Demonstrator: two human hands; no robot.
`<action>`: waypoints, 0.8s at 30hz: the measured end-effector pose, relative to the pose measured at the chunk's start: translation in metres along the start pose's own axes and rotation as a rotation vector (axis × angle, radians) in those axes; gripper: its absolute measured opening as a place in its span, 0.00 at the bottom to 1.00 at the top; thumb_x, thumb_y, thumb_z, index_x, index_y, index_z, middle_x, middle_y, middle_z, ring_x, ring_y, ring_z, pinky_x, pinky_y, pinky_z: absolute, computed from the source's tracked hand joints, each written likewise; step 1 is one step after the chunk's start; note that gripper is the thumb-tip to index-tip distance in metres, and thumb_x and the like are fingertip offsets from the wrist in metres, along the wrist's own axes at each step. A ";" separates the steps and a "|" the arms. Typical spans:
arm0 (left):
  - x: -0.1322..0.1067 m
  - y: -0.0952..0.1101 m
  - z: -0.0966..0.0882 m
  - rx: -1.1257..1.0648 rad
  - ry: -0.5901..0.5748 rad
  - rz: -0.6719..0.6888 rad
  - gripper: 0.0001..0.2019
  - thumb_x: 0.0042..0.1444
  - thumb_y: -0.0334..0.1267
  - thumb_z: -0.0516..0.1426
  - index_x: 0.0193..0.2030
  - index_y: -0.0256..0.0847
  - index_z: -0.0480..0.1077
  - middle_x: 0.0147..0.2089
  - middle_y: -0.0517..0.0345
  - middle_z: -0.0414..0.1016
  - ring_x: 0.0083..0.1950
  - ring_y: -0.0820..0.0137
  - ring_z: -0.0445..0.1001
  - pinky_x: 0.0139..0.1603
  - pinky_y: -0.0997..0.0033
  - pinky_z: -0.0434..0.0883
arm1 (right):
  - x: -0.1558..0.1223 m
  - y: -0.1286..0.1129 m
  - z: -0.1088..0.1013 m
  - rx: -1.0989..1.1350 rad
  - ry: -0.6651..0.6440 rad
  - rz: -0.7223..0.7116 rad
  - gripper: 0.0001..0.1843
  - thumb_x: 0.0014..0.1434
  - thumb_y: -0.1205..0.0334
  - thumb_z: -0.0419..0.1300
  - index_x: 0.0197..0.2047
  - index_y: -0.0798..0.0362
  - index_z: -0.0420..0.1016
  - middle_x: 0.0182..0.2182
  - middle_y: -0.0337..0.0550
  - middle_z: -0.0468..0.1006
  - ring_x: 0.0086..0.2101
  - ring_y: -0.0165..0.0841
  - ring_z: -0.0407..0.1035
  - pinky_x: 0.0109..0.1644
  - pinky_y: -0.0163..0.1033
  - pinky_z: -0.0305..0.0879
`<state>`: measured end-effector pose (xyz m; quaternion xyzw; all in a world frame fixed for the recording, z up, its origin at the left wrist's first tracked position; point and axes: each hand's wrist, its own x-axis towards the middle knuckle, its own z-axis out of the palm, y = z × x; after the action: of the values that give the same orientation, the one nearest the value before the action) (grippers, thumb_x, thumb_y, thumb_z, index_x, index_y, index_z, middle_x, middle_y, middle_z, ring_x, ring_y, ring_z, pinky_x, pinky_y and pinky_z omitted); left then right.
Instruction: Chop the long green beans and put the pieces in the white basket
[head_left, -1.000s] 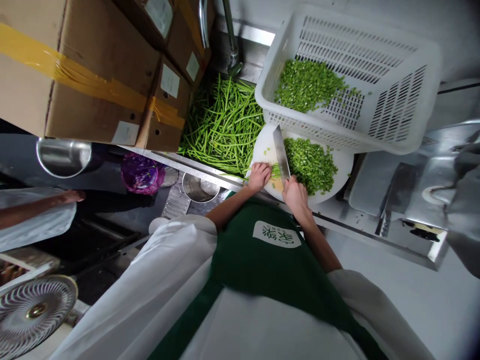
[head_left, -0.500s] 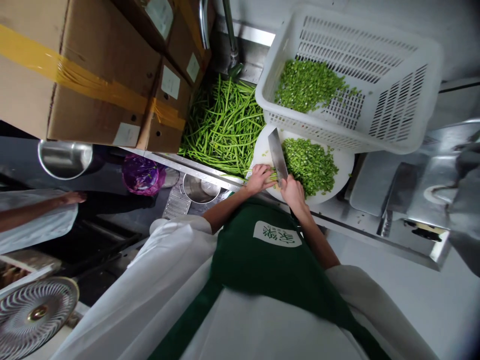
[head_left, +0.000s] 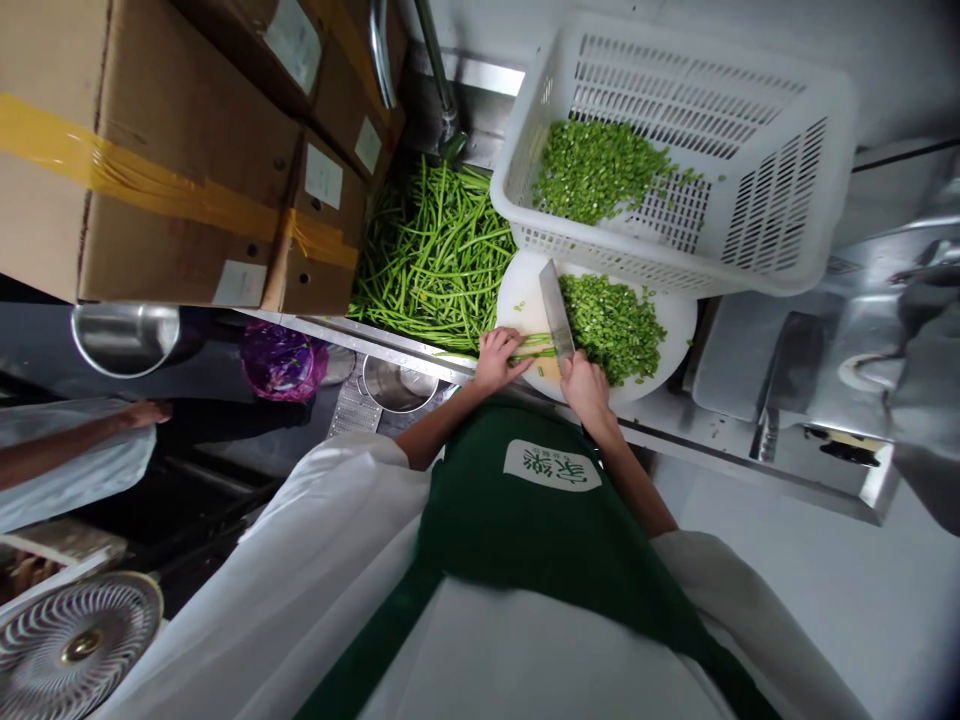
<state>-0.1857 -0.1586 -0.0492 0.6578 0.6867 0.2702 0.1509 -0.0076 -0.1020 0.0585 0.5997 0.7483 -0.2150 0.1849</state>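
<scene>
My right hand (head_left: 586,386) grips the handle of a cleaver (head_left: 556,312), whose blade stands on a round white cutting board (head_left: 525,295). My left hand (head_left: 496,358) is curled over a small bunch of long green beans (head_left: 536,346) that lies across the board against the blade. A heap of chopped green pieces (head_left: 613,326) sits on the board to the right of the blade.
A pile of whole green beans (head_left: 435,255) fills the sink left of the board. A white slotted basket (head_left: 750,190) holding chopped greens stands behind the board. Cardboard boxes (head_left: 165,150) are stacked at left. Another person's arm (head_left: 82,435) shows at far left. A fan (head_left: 75,640) sits bottom left.
My left hand has slid a little to the left along the bean bunch, showing more of the beans. The cleaver stays at the bunch's cut end.
</scene>
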 end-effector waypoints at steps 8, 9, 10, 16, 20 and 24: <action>-0.006 -0.015 0.015 -0.063 -0.064 0.064 0.13 0.71 0.46 0.52 0.49 0.44 0.76 0.53 0.49 0.74 0.59 0.61 0.69 0.60 0.55 0.66 | -0.006 -0.009 -0.009 -0.020 0.017 -0.014 0.20 0.74 0.58 0.42 0.58 0.59 0.67 0.45 0.61 0.81 0.45 0.44 0.77 0.49 0.41 0.65; -0.006 -0.015 0.016 -0.067 -0.056 0.072 0.13 0.71 0.46 0.52 0.49 0.45 0.76 0.53 0.50 0.74 0.58 0.61 0.69 0.60 0.55 0.67 | -0.007 -0.010 -0.008 -0.023 0.016 -0.018 0.20 0.74 0.58 0.42 0.58 0.59 0.67 0.45 0.62 0.81 0.45 0.44 0.77 0.49 0.41 0.65; -0.005 -0.015 0.016 -0.070 -0.048 0.080 0.13 0.71 0.46 0.52 0.48 0.44 0.76 0.53 0.50 0.74 0.58 0.62 0.69 0.60 0.56 0.67 | -0.007 -0.011 -0.008 -0.026 0.009 -0.021 0.20 0.74 0.58 0.42 0.58 0.59 0.67 0.45 0.62 0.81 0.46 0.44 0.77 0.49 0.41 0.65; -0.007 -0.014 0.017 -0.094 -0.046 0.092 0.13 0.71 0.44 0.52 0.48 0.43 0.76 0.52 0.49 0.74 0.56 0.62 0.69 0.59 0.55 0.67 | -0.008 -0.015 -0.007 -0.034 0.000 -0.047 0.20 0.74 0.59 0.42 0.58 0.59 0.68 0.45 0.61 0.81 0.46 0.44 0.77 0.49 0.41 0.65; -0.009 -0.015 0.016 -0.107 -0.067 0.076 0.13 0.71 0.45 0.52 0.49 0.43 0.76 0.54 0.48 0.73 0.58 0.62 0.69 0.60 0.55 0.68 | -0.005 -0.017 -0.003 -0.037 -0.010 -0.044 0.21 0.74 0.59 0.42 0.59 0.59 0.67 0.46 0.61 0.81 0.46 0.43 0.76 0.49 0.40 0.65; -0.006 -0.014 0.017 -0.141 -0.067 0.074 0.15 0.72 0.45 0.50 0.50 0.43 0.76 0.54 0.48 0.73 0.57 0.64 0.70 0.61 0.57 0.69 | -0.001 -0.011 -0.004 -0.042 -0.016 -0.049 0.19 0.73 0.59 0.44 0.57 0.58 0.69 0.46 0.60 0.81 0.46 0.44 0.76 0.49 0.41 0.65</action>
<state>-0.1869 -0.1618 -0.0713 0.6792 0.6358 0.3008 0.2097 -0.0184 -0.1027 0.0633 0.5752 0.7658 -0.2086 0.1981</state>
